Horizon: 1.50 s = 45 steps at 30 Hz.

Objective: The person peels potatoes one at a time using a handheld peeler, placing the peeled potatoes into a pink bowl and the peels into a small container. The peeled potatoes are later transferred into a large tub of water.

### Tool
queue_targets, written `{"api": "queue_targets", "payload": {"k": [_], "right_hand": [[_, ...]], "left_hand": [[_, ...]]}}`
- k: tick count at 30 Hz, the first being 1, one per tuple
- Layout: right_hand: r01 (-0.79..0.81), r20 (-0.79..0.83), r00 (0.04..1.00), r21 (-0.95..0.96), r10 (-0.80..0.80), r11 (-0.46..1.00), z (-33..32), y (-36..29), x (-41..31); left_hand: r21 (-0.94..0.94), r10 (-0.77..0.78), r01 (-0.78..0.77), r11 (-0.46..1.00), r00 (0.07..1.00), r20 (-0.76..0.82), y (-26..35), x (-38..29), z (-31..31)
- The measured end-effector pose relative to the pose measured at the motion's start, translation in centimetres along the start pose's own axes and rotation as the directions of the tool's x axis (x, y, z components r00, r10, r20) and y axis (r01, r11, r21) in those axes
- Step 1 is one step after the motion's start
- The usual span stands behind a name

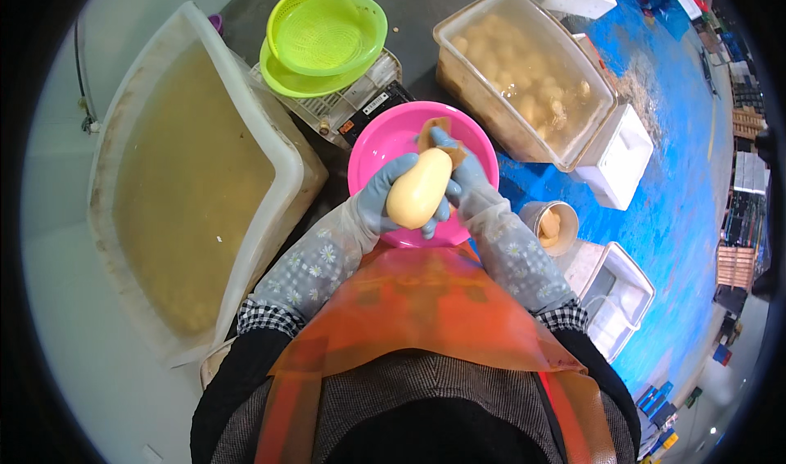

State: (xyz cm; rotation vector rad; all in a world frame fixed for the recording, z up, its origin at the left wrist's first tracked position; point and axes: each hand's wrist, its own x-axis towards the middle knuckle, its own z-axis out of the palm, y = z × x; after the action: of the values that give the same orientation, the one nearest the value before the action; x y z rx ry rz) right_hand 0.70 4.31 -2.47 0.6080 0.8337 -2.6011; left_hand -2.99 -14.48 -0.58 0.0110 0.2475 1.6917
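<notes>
A pale, peeled potato (420, 189) rests in my left hand (377, 188), whose blue-gloved fingers wrap its left side and underside. My right hand (468, 168), also gloved in blue, is at the potato's right side. A thin brown, sheet-like piece (433, 134) is in its fingers; whether it is cloth or some other material I cannot tell. Beneath both hands stands a pink plastic basin (376, 151), close against my orange apron (424, 304). My hands and the potato hide part of the basin's inside.
At left stands a large white tub (285, 157) of murky water. Green plastic baskets (328, 34) sit on a plastic crate (387, 71) ahead. A bin (479, 115) at right holds potatoes under water. Nearby are a bucket (571, 221) with pale potatoes (548, 226) and white foam boxes (623, 157).
</notes>
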Motion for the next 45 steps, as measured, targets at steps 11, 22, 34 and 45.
{"api": "queue_targets", "payload": {"k": [11, 22, 34, 45], "right_hand": [[0.45, 0.445, 0.651, -0.879, -0.615, -0.16, 4.7, 2.4, -3.3], [0.301, -0.24, 0.905, -0.22, -0.35, 0.928, 1.2, 1.5, -2.2], [0.096, -0.128, 0.984, -0.215, -0.125, 0.972, -5.6, -4.2, -4.8], [0.366, -0.701, 0.662, -0.006, -0.265, 0.93, -39.6, -11.1, -2.1]], "left_hand": [[-0.088, 0.256, -0.359, 0.929, 0.796, -0.549, -0.6, -0.2, -0.1], [0.202, 0.253, -0.161, 0.966, 0.75, -0.611, 0.0, -1.2, -0.9], [0.267, 0.153, 0.066, 0.961, 0.677, -0.72, -1.5, 6.1, -0.3], [0.417, 0.278, 0.483, 0.77, 0.334, -0.901, -4.5, 7.2, -11.7]]}}
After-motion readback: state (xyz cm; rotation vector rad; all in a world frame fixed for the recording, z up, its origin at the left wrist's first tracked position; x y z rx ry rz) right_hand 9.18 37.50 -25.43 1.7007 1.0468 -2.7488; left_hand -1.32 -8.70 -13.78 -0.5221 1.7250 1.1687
